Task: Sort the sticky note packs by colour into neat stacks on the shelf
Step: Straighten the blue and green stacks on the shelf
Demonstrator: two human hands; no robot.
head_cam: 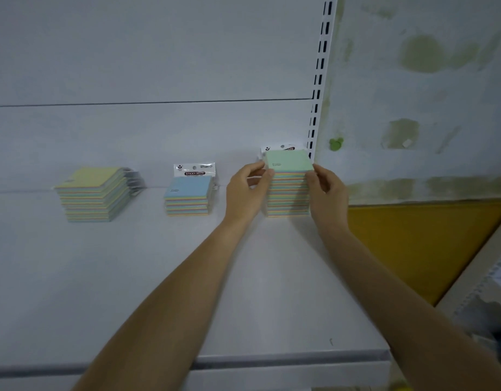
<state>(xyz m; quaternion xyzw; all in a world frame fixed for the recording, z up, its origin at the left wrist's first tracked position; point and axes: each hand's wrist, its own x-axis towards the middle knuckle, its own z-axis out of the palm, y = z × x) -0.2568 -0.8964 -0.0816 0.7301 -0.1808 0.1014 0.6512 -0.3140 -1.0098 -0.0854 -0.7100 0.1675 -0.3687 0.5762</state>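
Head view: the green-topped stack (288,184) is standing at the right end of the shelf (130,277), hard by the slotted upright (318,80), and I'm pressing my left hand (245,190) and right hand (325,193) against its sides, fingertips pinching the top pack, squaring it. Beside it the blue-topped stack (187,196) is looking tidy, but the yellow-topped stack (94,194) farther left is fanning out, so I reckon that one is needing the next squeeze.

1. Two bare forearms show, with no sleeves covering them up to the frame's lower edge.
2. The left hand (248,190) wears no glove, ring or watch.
3. The right hand (327,193) is likewise ungloved, wrist unadorned, fingers (314,179) bare.
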